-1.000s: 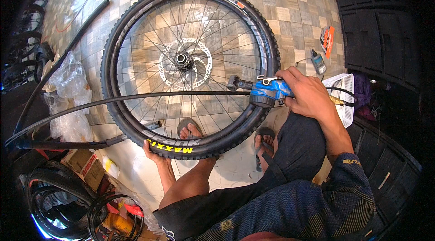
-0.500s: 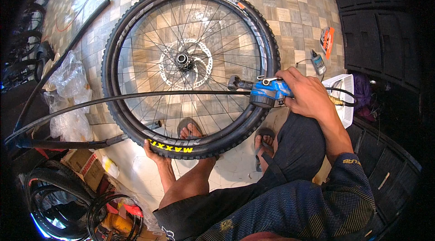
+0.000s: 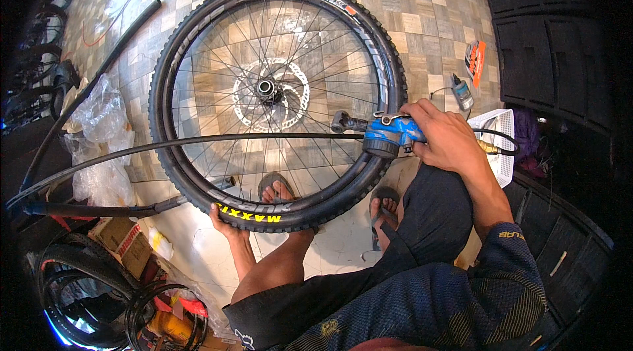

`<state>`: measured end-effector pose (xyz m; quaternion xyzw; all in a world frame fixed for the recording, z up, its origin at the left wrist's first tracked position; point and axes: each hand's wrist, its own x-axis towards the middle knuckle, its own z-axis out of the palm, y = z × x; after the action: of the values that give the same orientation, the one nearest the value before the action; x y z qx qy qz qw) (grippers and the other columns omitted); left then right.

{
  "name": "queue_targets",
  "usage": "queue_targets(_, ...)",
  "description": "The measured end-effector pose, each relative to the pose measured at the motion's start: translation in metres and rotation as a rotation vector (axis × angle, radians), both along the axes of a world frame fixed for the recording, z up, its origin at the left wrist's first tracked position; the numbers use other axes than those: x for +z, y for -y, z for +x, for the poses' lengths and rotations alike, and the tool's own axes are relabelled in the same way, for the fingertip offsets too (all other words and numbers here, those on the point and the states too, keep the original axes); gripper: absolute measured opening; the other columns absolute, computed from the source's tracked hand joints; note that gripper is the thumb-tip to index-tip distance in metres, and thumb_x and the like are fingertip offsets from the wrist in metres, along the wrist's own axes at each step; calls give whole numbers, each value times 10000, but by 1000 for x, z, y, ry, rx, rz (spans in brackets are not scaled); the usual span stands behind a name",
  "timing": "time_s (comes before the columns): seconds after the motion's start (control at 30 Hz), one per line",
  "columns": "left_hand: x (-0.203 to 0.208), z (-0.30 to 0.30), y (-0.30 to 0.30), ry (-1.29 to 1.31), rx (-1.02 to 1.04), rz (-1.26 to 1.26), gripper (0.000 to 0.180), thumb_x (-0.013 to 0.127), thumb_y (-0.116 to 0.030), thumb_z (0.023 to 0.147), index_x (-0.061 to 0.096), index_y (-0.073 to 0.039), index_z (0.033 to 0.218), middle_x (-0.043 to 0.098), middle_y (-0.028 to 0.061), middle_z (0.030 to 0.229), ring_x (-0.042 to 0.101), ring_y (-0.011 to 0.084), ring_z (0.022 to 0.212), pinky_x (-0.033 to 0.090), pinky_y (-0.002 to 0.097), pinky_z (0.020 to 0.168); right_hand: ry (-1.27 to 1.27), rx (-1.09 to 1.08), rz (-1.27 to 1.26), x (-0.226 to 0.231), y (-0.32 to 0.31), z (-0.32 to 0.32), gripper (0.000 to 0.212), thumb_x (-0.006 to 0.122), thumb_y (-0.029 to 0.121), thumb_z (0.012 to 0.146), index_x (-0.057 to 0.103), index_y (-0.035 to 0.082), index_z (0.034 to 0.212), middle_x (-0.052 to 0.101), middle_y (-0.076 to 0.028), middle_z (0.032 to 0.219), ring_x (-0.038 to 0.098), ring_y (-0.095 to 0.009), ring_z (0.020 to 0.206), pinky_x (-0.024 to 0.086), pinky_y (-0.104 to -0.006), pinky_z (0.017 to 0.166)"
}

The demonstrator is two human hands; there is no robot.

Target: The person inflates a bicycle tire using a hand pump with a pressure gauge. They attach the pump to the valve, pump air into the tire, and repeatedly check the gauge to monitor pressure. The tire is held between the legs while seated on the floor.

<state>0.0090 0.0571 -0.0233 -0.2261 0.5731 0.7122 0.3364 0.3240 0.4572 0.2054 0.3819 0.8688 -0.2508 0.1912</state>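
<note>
A bicycle wheel with a black knobby tyre (image 3: 163, 80) is tilted up before me, its hub (image 3: 266, 89) and disc brake rotor (image 3: 302, 107) facing me. Along the tyre's lower left edge, my left hand (image 3: 227, 224) is closed round it, with the thumb on the sidewall and the other fingers hidden behind. My right hand (image 3: 448, 133) grips a blue tyre inflator (image 3: 395, 129) with a small lever on top, held at the wheel's right side. A black hose (image 3: 264, 136) runs from the inflator leftward across the spokes. Whether the inflator's hose meets the valve cannot be seen.
To the right are a white plastic basket (image 3: 506, 146), a small bottle (image 3: 463, 92) and an orange packet (image 3: 476, 64). Clear plastic wrap (image 3: 99, 120) and a dark frame tube (image 3: 119, 51) lie left. Spare tyres (image 3: 79, 285) and a cardboard box (image 3: 124, 242) sit lower left.
The wheel has shifted very slightly, with its hub a touch to the right. Both hands keep their holds in nearly the same places.
</note>
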Motion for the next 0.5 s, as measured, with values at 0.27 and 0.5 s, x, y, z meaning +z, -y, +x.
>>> queue_targets(0.27,0,0,8,8,-73,78,514,628,-465,938,578,-70,1263,684,83,1112,681,235,958,580,397,859,-15,0,0,-1,0,0,605,707,125,761,547,91,1343,623,-187,1193,688,-440,957,537,-526,848)
queue_targets(0.5,-5,7,19,-50,-21,116,586,605,-495,929,589,-75,1338,689,91,1224,671,257,1067,545,428,976,-19,4,-2,-4,-1,1,590,704,127,763,548,90,1331,622,-188,1185,690,-443,944,538,-534,835)
